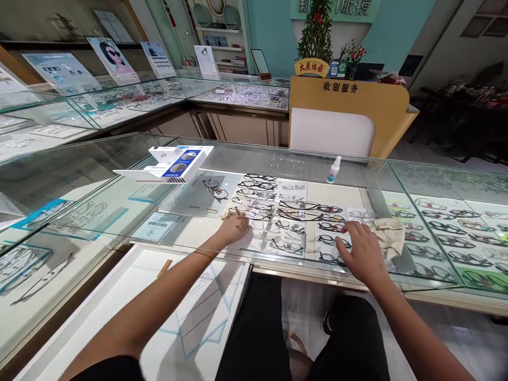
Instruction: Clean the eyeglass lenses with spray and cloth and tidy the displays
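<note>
On the glass counter, my left hand (pixel 235 228) is closed at the near-left end of a column of eyeglasses. Its bunched fingers pinch the end of a pair of eyeglasses (pixel 259 214), partly hidden by the hand. My right hand (pixel 363 254) hovers at the right-hand column, thumb and fingers apart, holding nothing. Beside its fingertips lie dark-rimmed eyeglasses (pixel 330 227). A beige cloth (pixel 389 236) lies just right of that hand. Between the hands, thin-rimmed eyeglasses (pixel 286 246) rest near the counter's front edge.
An opened white-and-blue box (pixel 186 163) stands at the back left of the counter. Brown eyeglasses (pixel 216 190) lie in front of it. A small spray bottle (pixel 334 170) stands at the back right. An open white drawer (pixel 159 312) juts out beneath my left arm.
</note>
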Demonstrator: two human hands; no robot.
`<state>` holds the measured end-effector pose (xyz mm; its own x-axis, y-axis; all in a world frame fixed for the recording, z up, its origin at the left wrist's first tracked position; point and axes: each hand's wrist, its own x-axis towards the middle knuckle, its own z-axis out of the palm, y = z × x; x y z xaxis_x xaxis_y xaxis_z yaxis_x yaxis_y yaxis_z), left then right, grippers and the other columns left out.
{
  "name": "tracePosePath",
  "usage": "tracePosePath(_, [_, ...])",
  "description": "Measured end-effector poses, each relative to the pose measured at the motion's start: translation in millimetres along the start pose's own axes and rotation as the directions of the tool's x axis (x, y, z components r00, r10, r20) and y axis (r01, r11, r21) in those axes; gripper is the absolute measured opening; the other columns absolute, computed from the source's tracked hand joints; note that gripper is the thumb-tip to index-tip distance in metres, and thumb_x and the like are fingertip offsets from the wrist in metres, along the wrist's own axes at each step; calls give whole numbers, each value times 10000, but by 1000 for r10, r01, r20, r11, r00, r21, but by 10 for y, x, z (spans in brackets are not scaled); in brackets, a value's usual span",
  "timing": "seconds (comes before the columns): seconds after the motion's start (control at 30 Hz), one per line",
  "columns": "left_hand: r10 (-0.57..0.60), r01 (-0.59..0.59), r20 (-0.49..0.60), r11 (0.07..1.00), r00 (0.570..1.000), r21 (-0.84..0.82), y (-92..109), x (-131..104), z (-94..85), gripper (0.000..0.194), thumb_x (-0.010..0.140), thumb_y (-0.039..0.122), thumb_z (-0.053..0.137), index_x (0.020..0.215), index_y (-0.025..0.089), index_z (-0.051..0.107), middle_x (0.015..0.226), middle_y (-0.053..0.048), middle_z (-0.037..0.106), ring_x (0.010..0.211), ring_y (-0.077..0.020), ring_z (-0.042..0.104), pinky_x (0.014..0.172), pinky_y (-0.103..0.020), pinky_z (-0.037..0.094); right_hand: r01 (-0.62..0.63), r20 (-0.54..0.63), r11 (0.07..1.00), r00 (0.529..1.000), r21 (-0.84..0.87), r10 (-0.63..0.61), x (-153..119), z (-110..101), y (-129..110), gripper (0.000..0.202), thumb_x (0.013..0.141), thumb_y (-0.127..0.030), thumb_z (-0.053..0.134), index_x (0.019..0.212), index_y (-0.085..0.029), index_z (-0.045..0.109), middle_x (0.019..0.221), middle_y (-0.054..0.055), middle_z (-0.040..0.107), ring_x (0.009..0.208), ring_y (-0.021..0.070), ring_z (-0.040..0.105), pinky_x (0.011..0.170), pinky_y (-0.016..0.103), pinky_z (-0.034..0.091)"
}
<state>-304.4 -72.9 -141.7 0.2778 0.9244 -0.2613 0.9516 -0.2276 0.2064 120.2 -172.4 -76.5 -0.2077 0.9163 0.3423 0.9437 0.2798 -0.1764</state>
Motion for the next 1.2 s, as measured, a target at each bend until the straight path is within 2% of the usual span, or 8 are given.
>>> tracePosePath(0.2, [-165,99,276,966,947,240,151,-1092,-47,223,804,395,738,754,179,720,847,-162,767,868,-357,741,795,-456,565,-17,-18,1000,1000,14,17,17,0,-42,140,1030,-353,545,1071,-222,573,1118,106,688,1047,313,593,860,421,416])
tracePosePath(0.27, [-161,40,504,969,849,244,417,-1465,-236,331,763,454,757,600,193,636,703,-122,719,697,-315,702,659,-398,512,-24,-15,1000,1000,21,24,20,0,-54,130,1031,-339,548,1070,-218,575,1118,100,688,1045,304,592,857,414,412])
tracePosePath(0.33, [94,-109,630,994,771,-14,802,-1723,-528,366,860,546,661,686,225,673,721,-67,722,650,-255,659,591,-342,435,-24,-13,1000,1000,20,24,22,1,-60,126,1033,-329,548,1069,-213,579,1120,98,688,1042,298,590,859,411,407])
tracePosePath(0.4, [316,-230,555,948,769,-220,1230,-1808,-843,320,913,553,635,831,253,707,787,-23,737,674,-210,651,592,-317,417,-20,-17,1000,1000,16,21,20,3,-63,121,1032,-320,549,1067,-210,583,1116,100,688,1042,297,589,859,408,401])
tracePosePath(0.5, [414,-406,71,907,907,-109,1743,-1597,-1138,336,1034,504,506,1002,245,718,1046,-65,761,981,-249,690,862,-376,503,-15,-32,1000,999,16,15,12,11,-66,106,1030,-303,548,1059,-208,586,1099,103,686,1038,294,589,844,398,396])
tracePosePath(0.6, [447,-411,-251,893,859,185,1957,-1127,-1120,358,1035,495,552,1173,220,734,1482,-137,640,1399,-366,538,1143,-540,412,-16,-48,1000,999,21,17,4,19,-73,87,1024,-284,558,1052,-207,587,1081,99,685,1038,289,588,843,393,396])
tracePosePath(0.8, [421,-278,-352,878,836,388,1915,-361,-829,365,1015,441,601,1216,175,752,1552,-162,610,1526,-412,434,1216,-605,362,-26,-44,999,999,44,28,7,27,-90,75,1026,-279,571,1048,-208,579,1080,86,683,1030,284,582,864,405,404])
tracePosePath(1.2, [403,-232,-397,881,825,413,1876,45,-802,219,968,234,583,1012,204,796,1281,-119,772,1374,-383,555,1139,-572,385,-39,-29,994,999,104,43,20,7,-109,59,1026,-261,570,1054,-209,574,1101,82,679,1061,286,577,884,417,401])
